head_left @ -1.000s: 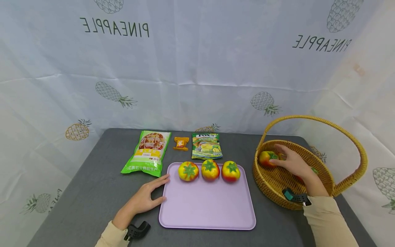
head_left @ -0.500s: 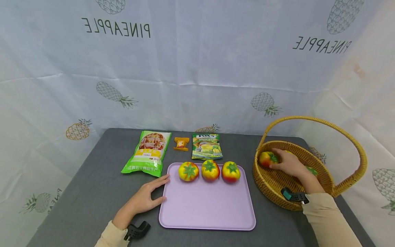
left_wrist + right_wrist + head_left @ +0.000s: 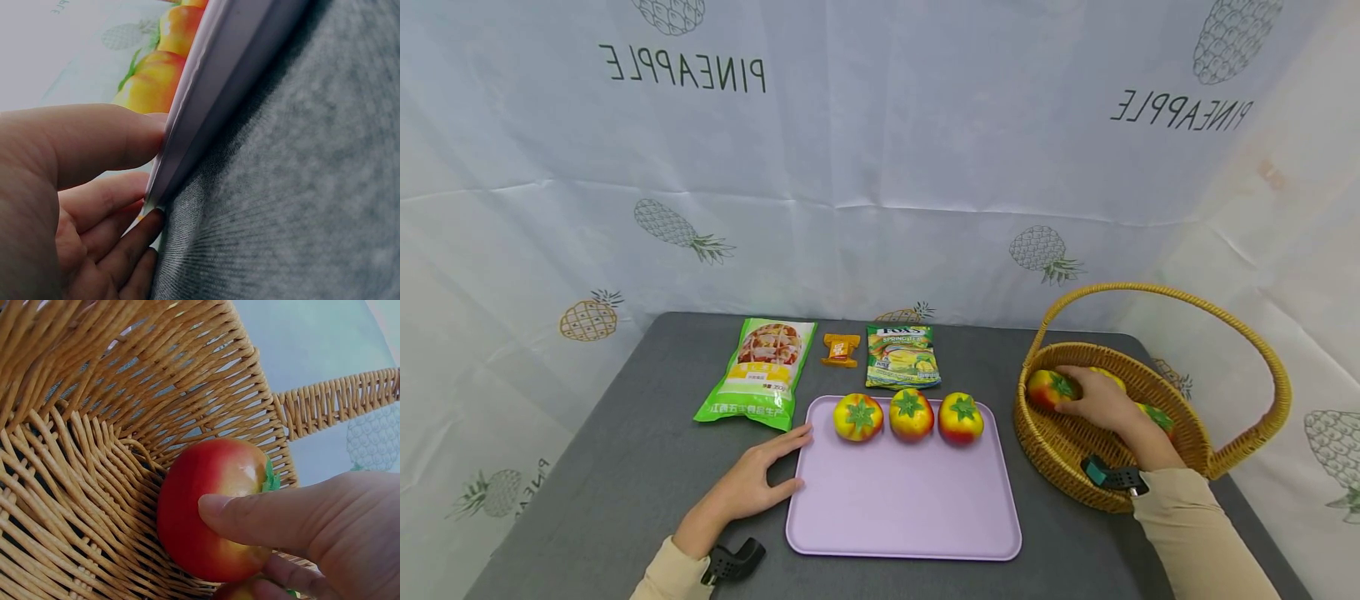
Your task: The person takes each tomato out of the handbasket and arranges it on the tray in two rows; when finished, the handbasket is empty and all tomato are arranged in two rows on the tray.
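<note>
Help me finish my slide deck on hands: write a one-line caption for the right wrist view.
A right hand grips a red-and-yellow fruit inside a woven basket, thumb against its side.

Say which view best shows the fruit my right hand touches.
Right wrist: the fruit looms large and close. The head view shows it small, partly behind the right hand; left wrist, not at all.

In right wrist view, fingers (image 3: 295, 575) partly hidden by fruit (image 3: 190, 509); basket handle (image 3: 340, 402) cut off.
</note>
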Demonstrator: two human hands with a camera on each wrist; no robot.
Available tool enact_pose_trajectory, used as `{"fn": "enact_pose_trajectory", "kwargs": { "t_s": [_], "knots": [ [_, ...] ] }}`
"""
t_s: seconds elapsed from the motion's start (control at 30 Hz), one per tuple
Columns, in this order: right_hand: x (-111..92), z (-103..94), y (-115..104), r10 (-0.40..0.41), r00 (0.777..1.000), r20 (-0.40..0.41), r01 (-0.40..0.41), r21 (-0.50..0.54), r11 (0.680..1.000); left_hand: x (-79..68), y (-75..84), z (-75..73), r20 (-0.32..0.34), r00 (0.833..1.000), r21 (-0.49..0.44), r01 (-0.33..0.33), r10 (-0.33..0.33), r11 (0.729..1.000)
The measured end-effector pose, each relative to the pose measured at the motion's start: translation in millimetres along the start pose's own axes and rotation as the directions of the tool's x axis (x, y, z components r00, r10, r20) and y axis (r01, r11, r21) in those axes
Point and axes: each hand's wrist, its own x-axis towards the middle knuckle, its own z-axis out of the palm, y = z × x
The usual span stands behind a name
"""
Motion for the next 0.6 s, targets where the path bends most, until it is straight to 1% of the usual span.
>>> {"fn": "enact_pose_trajectory", "kwargs": {
  "t_s": [0.23,0.43,0.6],
  "knots": [
    [-0.5,0.3,-1.3,0.000,1.000,-0.015,0.001,0.011,1.000,-0.3,-0.1,0.9,-0.008,1.000,0.004,0.006,-0.006,1.000],
    [-0.7,-1.9,-3.9,0.000,0.999,-0.035,0.000,-0.013,1.000,-0.8,-0.2,0.4,0.003,1.000,-0.002,0.010,-0.010,1.000],
    [-1.2,-5.9,-9.7,0.015,0.999,-0.037,-0.014,0.005,1.000,-1.1,-0.5,0.9,-0.002,1.000,-0.001,0.004,-0.004,1.000]
  ]
}}
